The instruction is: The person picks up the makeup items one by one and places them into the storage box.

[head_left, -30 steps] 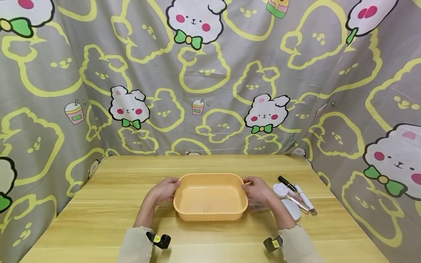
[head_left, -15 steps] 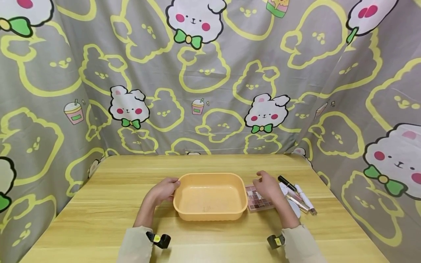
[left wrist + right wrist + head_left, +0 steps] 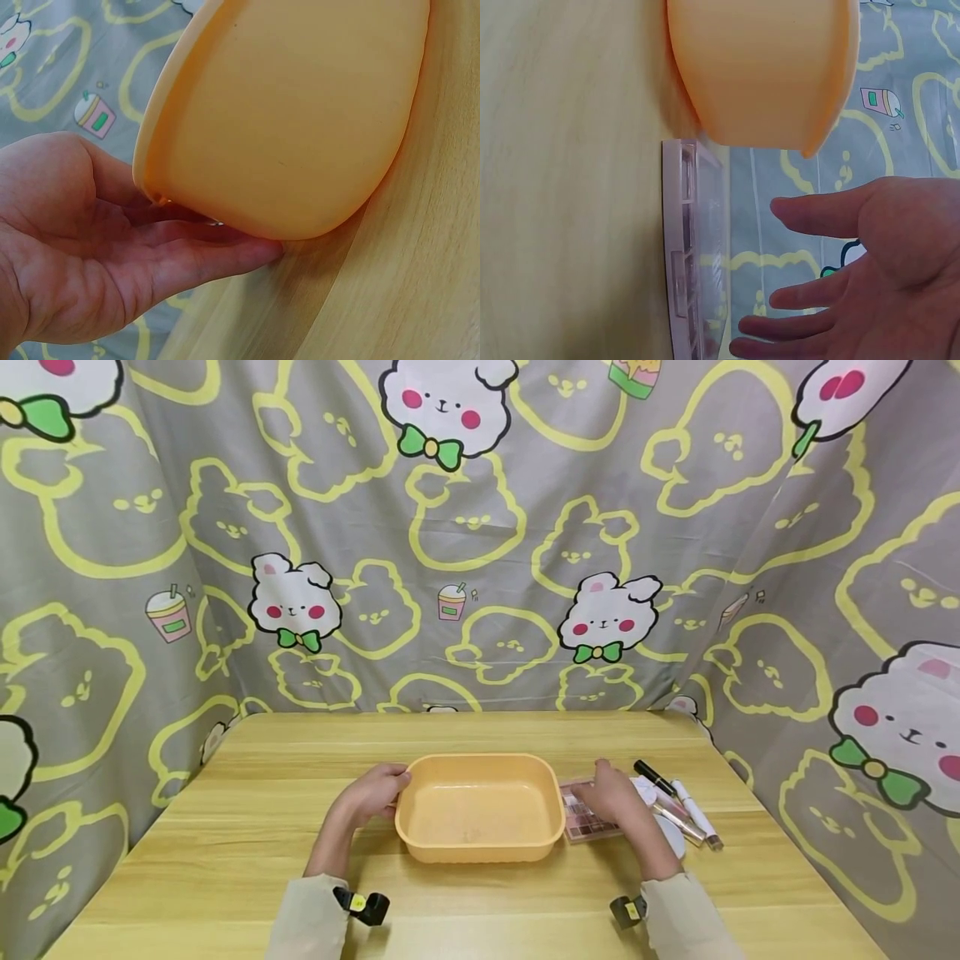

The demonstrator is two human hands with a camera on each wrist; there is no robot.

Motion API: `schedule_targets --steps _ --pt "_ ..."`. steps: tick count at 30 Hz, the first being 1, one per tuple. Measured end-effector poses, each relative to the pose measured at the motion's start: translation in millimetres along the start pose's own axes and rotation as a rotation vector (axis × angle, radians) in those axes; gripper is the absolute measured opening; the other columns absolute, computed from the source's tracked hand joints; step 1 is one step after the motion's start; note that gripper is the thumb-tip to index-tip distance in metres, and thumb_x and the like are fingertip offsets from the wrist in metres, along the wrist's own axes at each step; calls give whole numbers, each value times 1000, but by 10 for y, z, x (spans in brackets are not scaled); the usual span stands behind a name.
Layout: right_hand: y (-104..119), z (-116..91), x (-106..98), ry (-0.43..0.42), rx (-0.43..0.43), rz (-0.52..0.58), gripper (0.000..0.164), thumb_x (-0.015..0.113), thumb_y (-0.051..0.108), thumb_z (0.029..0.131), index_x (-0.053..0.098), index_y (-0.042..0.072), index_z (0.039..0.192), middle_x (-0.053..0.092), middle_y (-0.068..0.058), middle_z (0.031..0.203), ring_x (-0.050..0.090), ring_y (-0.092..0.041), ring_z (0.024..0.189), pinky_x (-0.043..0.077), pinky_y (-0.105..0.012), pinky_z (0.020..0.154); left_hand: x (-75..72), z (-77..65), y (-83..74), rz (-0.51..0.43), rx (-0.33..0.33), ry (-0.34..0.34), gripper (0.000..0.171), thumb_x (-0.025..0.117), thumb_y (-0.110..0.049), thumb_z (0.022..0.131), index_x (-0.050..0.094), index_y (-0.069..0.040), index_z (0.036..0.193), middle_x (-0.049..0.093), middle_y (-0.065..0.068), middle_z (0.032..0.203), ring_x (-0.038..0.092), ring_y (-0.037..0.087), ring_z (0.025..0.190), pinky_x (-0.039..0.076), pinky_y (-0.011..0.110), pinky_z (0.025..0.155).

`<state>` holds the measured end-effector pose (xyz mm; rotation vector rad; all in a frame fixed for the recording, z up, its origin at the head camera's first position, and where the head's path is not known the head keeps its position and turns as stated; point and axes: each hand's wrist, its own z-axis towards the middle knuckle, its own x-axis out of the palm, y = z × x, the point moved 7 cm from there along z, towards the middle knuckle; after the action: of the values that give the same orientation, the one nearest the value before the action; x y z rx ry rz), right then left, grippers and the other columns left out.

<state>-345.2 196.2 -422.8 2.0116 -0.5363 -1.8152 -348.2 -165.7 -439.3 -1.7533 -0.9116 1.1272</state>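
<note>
An orange plastic basin point(image 3: 480, 814) rests on the wooden table in the middle of the head view. At its left end my left hand point(image 3: 377, 793) grips the rim, thumb over the edge and fingers underneath, as the left wrist view shows. Off the basin's right end, my right hand point(image 3: 617, 795) hovers over an eyeshadow palette point(image 3: 581, 827), its fingers spread and holding nothing. In the right wrist view the palette point(image 3: 679, 240) lies flat with its clear lid, close beside the basin point(image 3: 761, 75). My right hand covers part of the palette in the head view.
Right of my right hand lie a black tube point(image 3: 654, 777), a white tube point(image 3: 696, 814), a shiny slim tube point(image 3: 681, 824) and a round white compact point(image 3: 671, 837). A patterned curtain point(image 3: 480, 677) hangs behind the table point(image 3: 300, 743) and along both sides.
My right hand has let go of the basin's right end and moved right, over the palette, then slightly lower. My left hand and the basin have stayed in place.
</note>
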Motion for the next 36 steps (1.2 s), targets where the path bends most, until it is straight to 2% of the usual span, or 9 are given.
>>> schedule_targets --steps 4,10,20,29,36 --pt "-15 -1 37 29 17 -24 81 64 29 96 27 -26 143 44 -49 136 48 -60 126 45 -64 102 0 -6 -5 7 -3 -1 47 36 -14 109 40 10 148 64 24 125 66 32 110 59 44 84" --pt "-19 -4 88 61 29 -83 81 73 30 91 34 -27 135 54 -46 122 54 -58 117 48 -63 99 -4 -13 -7 26 -4 1 49 36 -16 110 37 11 150 63 24 127 66 32 112 59 45 84" --pt "-4 -17 136 63 17 -127 80 78 28 84 41 -27 128 60 -42 111 62 -52 107 52 -59 94 -6 8 -5 26 -6 -14 48 35 -15 109 37 12 150 64 24 125 66 32 110 60 45 83" --pt "12 -25 139 48 16 -156 66 80 25 79 53 -22 118 64 -35 104 64 -46 100 54 -58 88 1 5 -21 29 -3 -14 49 35 -14 109 36 13 149 64 25 125 66 33 110 60 45 82" --pt "44 -50 124 13 8 -163 62 81 24 78 55 -20 113 64 -35 102 63 -50 101 52 -60 90 -1 -3 -23 21 -7 -20 49 36 -14 109 37 13 150 63 25 127 66 34 112 60 46 85"
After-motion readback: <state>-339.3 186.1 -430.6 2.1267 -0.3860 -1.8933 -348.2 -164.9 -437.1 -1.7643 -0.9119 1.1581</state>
